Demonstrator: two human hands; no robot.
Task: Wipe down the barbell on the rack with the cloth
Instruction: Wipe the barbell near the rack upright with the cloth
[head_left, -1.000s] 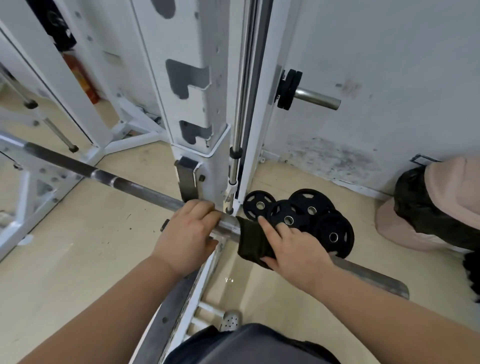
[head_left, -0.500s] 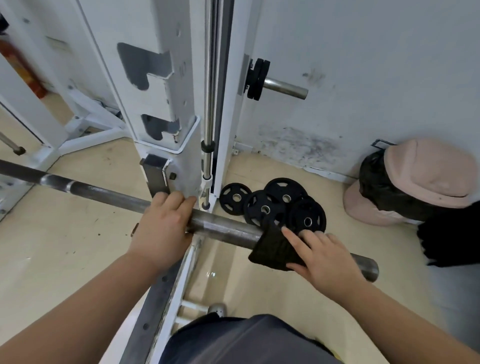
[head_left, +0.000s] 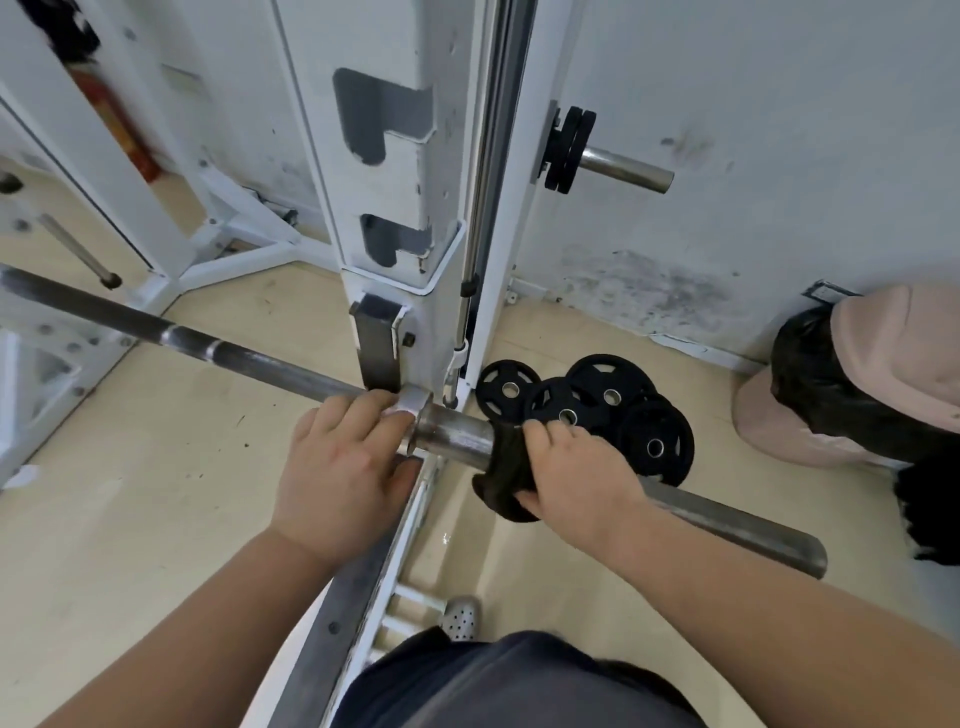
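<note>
A steel barbell rests in the hook of the white rack and runs from the far left down to the lower right. My left hand grips the bar just left of the collar. A dark cloth is wrapped around the thick sleeve of the bar, and my right hand is closed over it. The bare end of the sleeve sticks out to the right of that hand.
Several black weight plates lie on the floor behind the sleeve. A plate peg juts from the rack upright. A pink bin with a black bag stands by the stained wall at right. Rack base rails lie below my hands.
My right hand with the cloth slid out along the sleeve toward its end, then back inward toward the collar. My left hand has kept its grip by the collar.
</note>
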